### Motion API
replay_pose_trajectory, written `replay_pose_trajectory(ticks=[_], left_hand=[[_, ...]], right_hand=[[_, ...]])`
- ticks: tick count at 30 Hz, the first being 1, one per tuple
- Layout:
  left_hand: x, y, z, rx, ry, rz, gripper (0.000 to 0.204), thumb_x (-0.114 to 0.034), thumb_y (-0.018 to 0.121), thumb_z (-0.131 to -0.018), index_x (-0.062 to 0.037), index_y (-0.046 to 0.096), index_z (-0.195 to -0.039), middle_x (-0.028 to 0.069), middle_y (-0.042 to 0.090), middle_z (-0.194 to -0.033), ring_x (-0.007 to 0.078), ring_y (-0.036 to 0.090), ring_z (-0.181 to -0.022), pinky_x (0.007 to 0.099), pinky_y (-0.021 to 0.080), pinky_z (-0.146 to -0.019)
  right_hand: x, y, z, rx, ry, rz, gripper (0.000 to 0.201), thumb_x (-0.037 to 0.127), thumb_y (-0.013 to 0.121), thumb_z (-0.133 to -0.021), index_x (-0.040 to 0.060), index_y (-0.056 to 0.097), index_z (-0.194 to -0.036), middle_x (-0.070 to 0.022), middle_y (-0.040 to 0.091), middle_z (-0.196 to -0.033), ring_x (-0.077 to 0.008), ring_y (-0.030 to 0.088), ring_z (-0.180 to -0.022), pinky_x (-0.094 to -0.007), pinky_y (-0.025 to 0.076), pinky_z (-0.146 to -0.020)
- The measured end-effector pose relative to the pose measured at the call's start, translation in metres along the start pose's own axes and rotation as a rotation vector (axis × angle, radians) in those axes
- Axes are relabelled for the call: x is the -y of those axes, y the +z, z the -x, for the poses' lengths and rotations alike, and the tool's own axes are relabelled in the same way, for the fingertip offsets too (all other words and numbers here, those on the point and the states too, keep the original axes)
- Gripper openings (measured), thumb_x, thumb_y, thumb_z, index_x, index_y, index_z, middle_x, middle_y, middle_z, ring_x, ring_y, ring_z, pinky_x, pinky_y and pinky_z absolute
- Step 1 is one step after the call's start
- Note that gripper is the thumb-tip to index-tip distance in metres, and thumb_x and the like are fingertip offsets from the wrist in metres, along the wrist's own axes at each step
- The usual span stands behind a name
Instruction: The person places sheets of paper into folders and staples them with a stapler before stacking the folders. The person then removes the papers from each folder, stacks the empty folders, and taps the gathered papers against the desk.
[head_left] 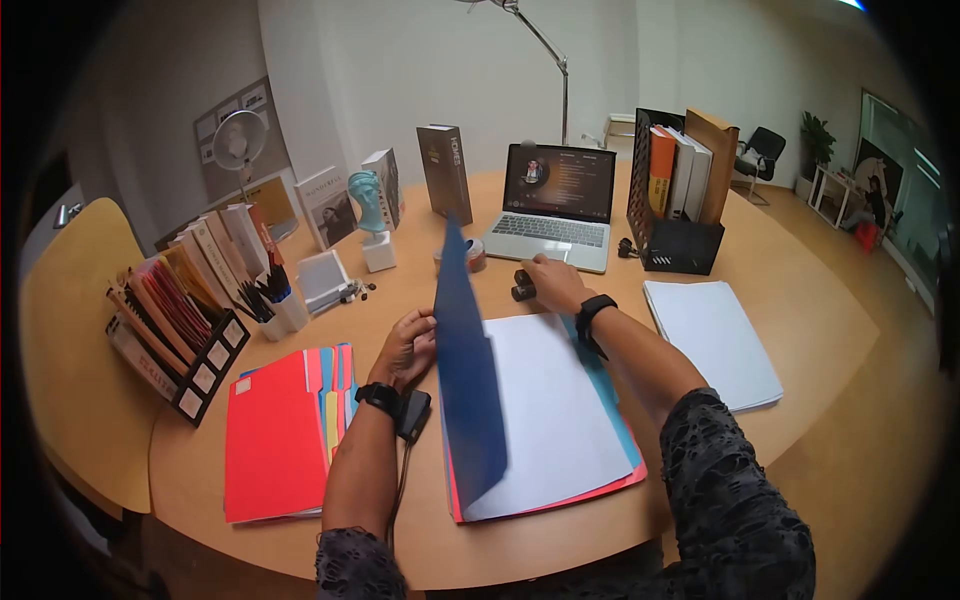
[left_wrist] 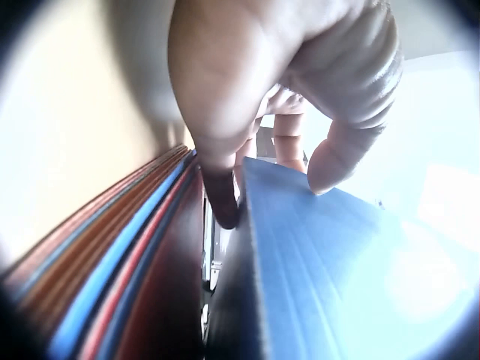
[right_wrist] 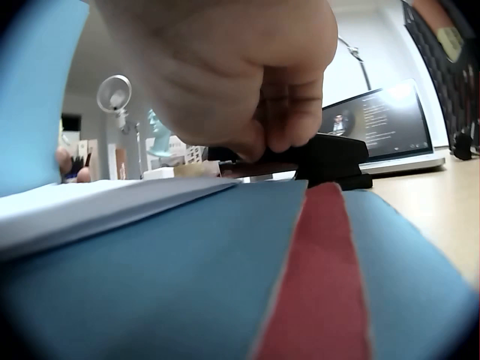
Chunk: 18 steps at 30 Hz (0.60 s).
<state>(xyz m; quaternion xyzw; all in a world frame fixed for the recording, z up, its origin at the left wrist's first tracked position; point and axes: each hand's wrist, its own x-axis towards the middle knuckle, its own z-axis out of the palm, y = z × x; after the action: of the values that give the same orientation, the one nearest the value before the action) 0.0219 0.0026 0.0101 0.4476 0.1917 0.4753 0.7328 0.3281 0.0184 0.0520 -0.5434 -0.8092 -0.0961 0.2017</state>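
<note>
My left hand (head_left: 408,345) grips the edge of a blue folder cover (head_left: 465,370), which stands raised on its side. Fingers and thumb lie on opposite faces of that cover in the left wrist view. Under it, white paper sheets (head_left: 545,410) lie in the open folder, over blue and red folders (head_left: 590,492). My right hand (head_left: 556,283) is at the far edge of the paper, its fingers pinching a small black blocky desk tool (right_wrist: 330,157). Two rounded dark ends of the tool show in the head view; I cannot tell its exact kind.
A red folder stack (head_left: 275,430) lies left, a paper stack (head_left: 710,340) right. Behind stand a laptop (head_left: 550,232), tape roll (head_left: 472,258), bust (head_left: 370,205), dark book (head_left: 445,175) and black file holder (head_left: 690,245). A pen cup (head_left: 290,312) and file rack (head_left: 208,370) stand left.
</note>
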Motion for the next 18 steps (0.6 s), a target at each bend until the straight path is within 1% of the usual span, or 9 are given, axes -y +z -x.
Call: replay_pose_trajectory(ticks=[2, 3, 5, 6, 8, 9, 12, 16, 18], left_hand=[[-0.001, 0.006, 0.002, -0.001, -0.006, 0.065, 0.026, -0.005, 0.061, -0.090, 0.0044, 0.056, -0.114, 0.0127, 0.064, -0.104, 0.0201, 0.063, -0.097, 0.0322, 0.052, -0.090], [-0.003, 0.007, 0.004, -0.027, -0.017, 0.001, 0.026, -0.004, 0.060, -0.089, 0.0041, 0.056, -0.113, 0.0118, 0.064, -0.104, 0.0202, 0.062, -0.098, 0.0336, 0.051, -0.092], [-0.002, 0.003, 0.003, -0.024, -0.023, -0.084, 0.029, -0.004, 0.060, -0.090, 0.0052, 0.056, -0.116, 0.0119, 0.064, -0.108, 0.0210, 0.062, -0.101, 0.0349, 0.050, -0.094], [-0.001, 0.003, 0.002, -0.015, -0.024, -0.080, 0.029, -0.004, 0.060, -0.090, 0.0052, 0.056, -0.116, 0.0119, 0.064, -0.108, 0.0210, 0.062, -0.101, 0.0349, 0.050, -0.094], [0.000, 0.004, 0.000, 0.007, -0.013, -0.080, 0.030, -0.004, 0.059, -0.090, 0.0067, 0.057, -0.118, 0.0140, 0.064, -0.113, 0.0219, 0.062, -0.105, 0.0361, 0.050, -0.096], [0.001, 0.004, 0.000, 0.035, -0.011, -0.044, 0.030, -0.004, 0.059, -0.090, 0.0076, 0.058, -0.118, 0.0161, 0.064, -0.115, 0.0221, 0.062, -0.106, 0.0355, 0.050, -0.097], [0.003, 0.001, -0.003, 0.046, -0.029, -0.063, 0.031, -0.003, 0.060, -0.090, 0.0079, 0.058, -0.119, 0.0162, 0.065, -0.113, 0.0212, 0.063, -0.104, 0.0336, 0.051, -0.095], [0.004, 0.007, -0.005, 0.016, -0.028, -0.066, 0.031, -0.004, 0.060, -0.090, 0.0082, 0.058, -0.119, 0.0160, 0.065, -0.112, 0.0203, 0.063, -0.103, 0.0326, 0.052, -0.094], [0.005, 0.000, -0.010, 0.028, -0.008, -0.076, 0.032, -0.005, 0.061, -0.090, 0.0087, 0.058, -0.118, 0.0163, 0.065, -0.112, 0.0204, 0.063, -0.102, 0.0328, 0.052, -0.093]], right_hand=[[-0.008, 0.004, 0.004, -0.201, 0.151, -0.236, 0.024, 0.002, 0.052, -0.083, -0.0013, 0.062, -0.105, -0.0227, 0.063, -0.104, -0.0395, 0.062, -0.099, -0.0451, 0.050, -0.089], [-0.014, 0.005, 0.008, -0.198, 0.152, -0.228, 0.024, 0.002, 0.052, -0.083, -0.0013, 0.062, -0.105, -0.0227, 0.063, -0.104, -0.0395, 0.062, -0.099, -0.0451, 0.050, -0.089], [-0.029, 0.001, 0.018, -0.485, 0.164, -0.292, 0.025, 0.005, 0.052, -0.085, -0.0044, 0.061, -0.106, -0.0200, 0.064, -0.098, -0.0334, 0.066, -0.093, -0.0421, 0.053, -0.082], [-0.039, -0.002, 0.027, -0.487, 0.168, -0.283, 0.025, 0.005, 0.052, -0.085, -0.0044, 0.061, -0.106, -0.0200, 0.064, -0.098, -0.0334, 0.066, -0.093, -0.0421, 0.053, -0.082], [-0.036, -0.034, 0.057, -0.157, 0.495, -0.986, 0.023, 0.011, 0.055, -0.088, -0.0046, 0.060, -0.103, -0.0126, 0.063, -0.089, -0.0207, 0.064, -0.084, -0.0361, 0.054, -0.072], [-0.027, -0.050, 0.076, -0.120, 0.517, -1.104, 0.023, 0.019, 0.058, -0.091, -0.0018, 0.061, -0.101, -0.0058, 0.059, -0.085, -0.0121, 0.058, -0.078, -0.0309, 0.052, -0.067], [-0.017, -0.061, 0.114, -0.024, 0.622, -1.249, 0.029, 0.024, 0.057, -0.097, -0.0033, 0.058, -0.106, -0.0036, 0.055, -0.085, -0.0133, 0.055, -0.074, -0.0290, 0.051, -0.068], [-0.008, -0.055, 0.134, 0.056, 0.606, -1.311, 0.035, 0.033, 0.057, -0.097, -0.0006, 0.061, -0.103, -0.0039, 0.058, -0.086, -0.0107, 0.054, -0.074, -0.0286, 0.049, -0.066], [-0.005, -0.053, 0.133, 0.085, 0.582, -1.232, 0.040, 0.036, 0.058, -0.097, -0.0020, 0.061, -0.109, -0.0047, 0.058, -0.085, -0.0121, 0.056, -0.075, -0.0286, 0.049, -0.065]])
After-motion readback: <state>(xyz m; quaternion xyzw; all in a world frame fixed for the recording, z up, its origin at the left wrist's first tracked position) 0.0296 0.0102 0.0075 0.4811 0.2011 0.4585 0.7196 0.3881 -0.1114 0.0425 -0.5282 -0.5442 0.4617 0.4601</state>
